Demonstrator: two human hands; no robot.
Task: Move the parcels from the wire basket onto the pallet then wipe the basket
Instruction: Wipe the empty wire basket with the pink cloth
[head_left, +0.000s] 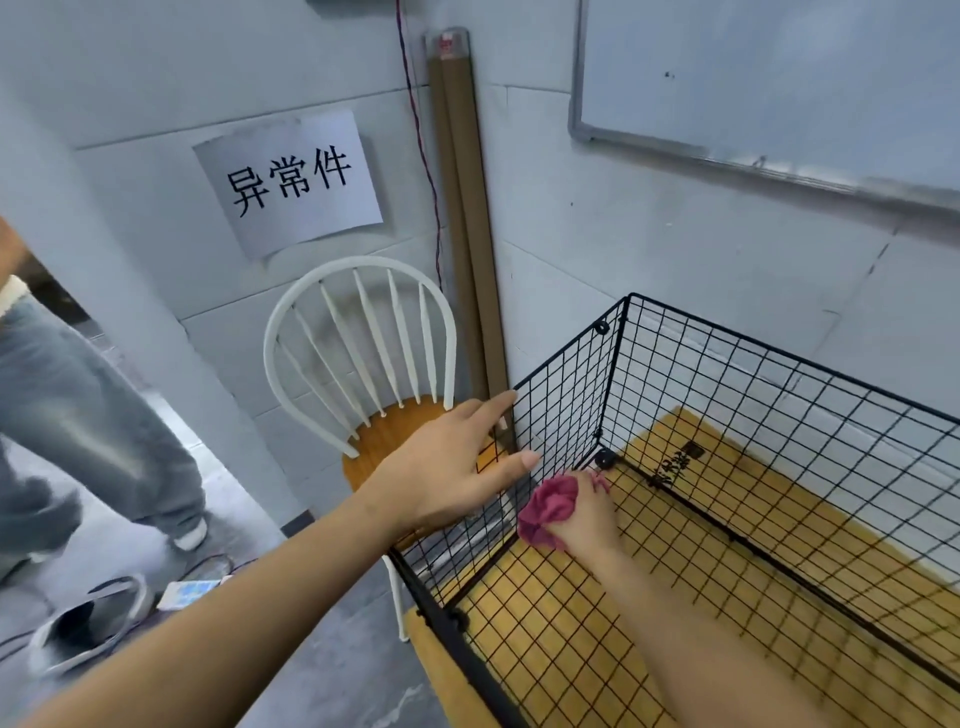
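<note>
Head camera looked down into a corner of a pale room, where the black wire basket (779, 353) stood at the right, its far side close to the wall and its mesh floor lying over a yellow board (566, 629) with black print on it. The left hand (457, 467) was open, fingers straight and spread, laid against the outside of the basket's left panel, the index fingertip at the panel's upper corner and the thumb lower on the mesh. The right hand (584, 519) reached down inside the basket and gripped a crumpled pink cloth (550, 506), held low near the far-left bottom corner, just beside the left panel (whether the cloth actually pressed on the wires could not be told). Just left of the basket stood a chair (358, 353) with a white spindle back and a wooden seat. In the corner behind it leaned two brown cardboard tubes (465, 223), with a thin dark cable (422, 140) running down the wall beside them. A paper sign (291, 182) with three black characters hung on the left wall, and a whiteboard (779, 88) on the right wall. At the far left stood another person's legs in faded jeans (88, 415); near them on the grey floor lay a grey shoe (88, 629) and a phone (188, 592).
</note>
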